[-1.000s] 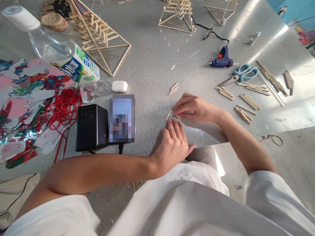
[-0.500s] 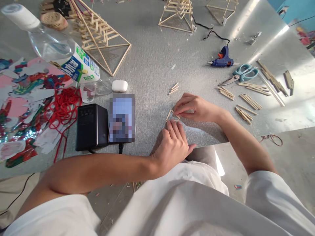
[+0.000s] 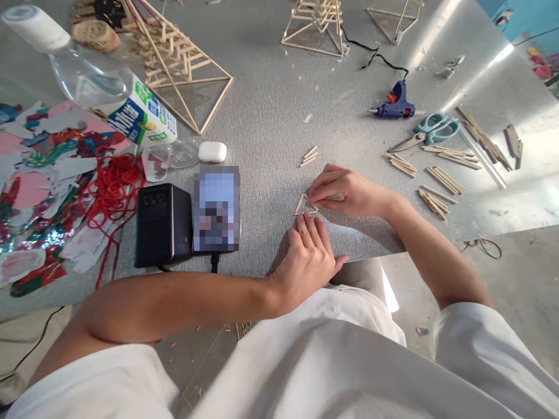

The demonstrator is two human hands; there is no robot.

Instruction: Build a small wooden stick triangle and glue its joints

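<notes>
Three short wooden sticks form a small triangle on the table; its left stick (image 3: 299,203) shows best. My right hand (image 3: 343,191) has thumb and fingers pinched on the right-hand stick (image 3: 311,203), which they partly hide. My left hand (image 3: 311,253) lies flat with its fingers stretched out, the fingertips against the bottom stick (image 3: 301,213) and its thumb out to the side. A little beyond the triangle rests a small group of loose short sticks (image 3: 308,156).
Several stick piles (image 3: 445,180) lie at right, beside scissors (image 3: 434,129) and a blue glue gun (image 3: 395,103). Stick frames (image 3: 187,70) stand at the back. On the left are a bottle (image 3: 131,105), red yarn (image 3: 109,192), a black box (image 3: 163,224), a phone (image 3: 217,209) and a white case (image 3: 212,152).
</notes>
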